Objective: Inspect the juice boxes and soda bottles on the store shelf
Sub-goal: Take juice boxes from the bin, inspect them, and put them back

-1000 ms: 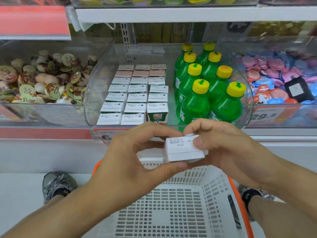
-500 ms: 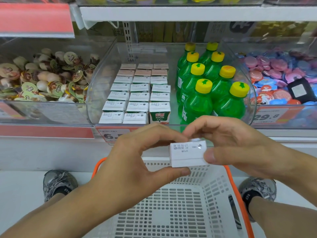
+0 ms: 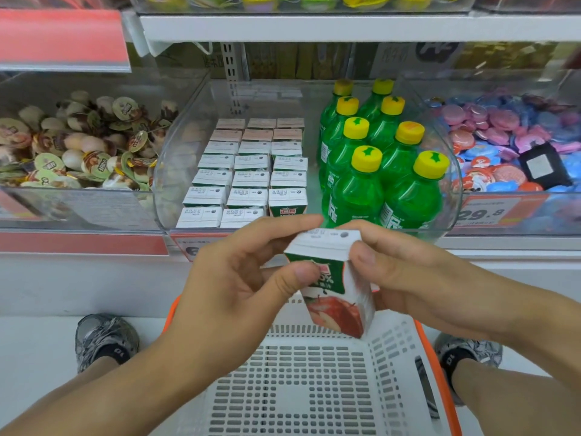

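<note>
Both hands pinch one juice box [image 3: 333, 278] above the white basket [image 3: 314, 388]: left hand [image 3: 239, 278] with thumb on its green-and-apple front, right hand [image 3: 405, 278] at its upper right edge. Box tilted, printed top facing the shelf. Behind, a clear bin [image 3: 169, 184] holds rowed juice boxes [image 3: 248, 174] beside green soda bottles [image 3: 377, 158].
</note>
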